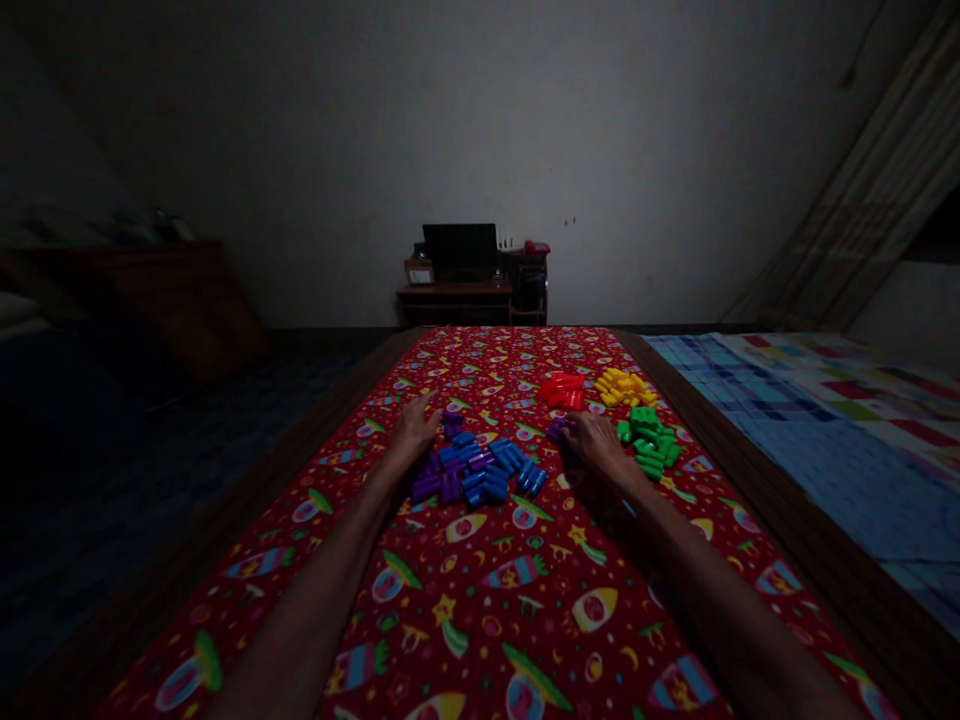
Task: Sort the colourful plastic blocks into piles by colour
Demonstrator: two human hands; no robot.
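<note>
My left hand (412, 430) hovers at the left of a mixed pile, its fingers apart and thumb beside a purple block (451, 425). Blue blocks (486, 486) and more purple blocks (450, 486) lie together just right of and below that hand. On the other side, my right hand (598, 443) has its fingers closed around another purple block (556, 429), partly hidden by the fingertips. Green blocks (649, 440) form a pile right of this hand. Beyond it sit a red pile of blocks (562, 391) and a yellow pile of blocks (624, 387).
A red patterned cloth (517, 620) covers the long table, whose brown wooden edge (757, 490) shows at the right. Past that is a bed with a blue checked sheet (810, 470). A monitor (460, 250) on a small desk stands by the far wall.
</note>
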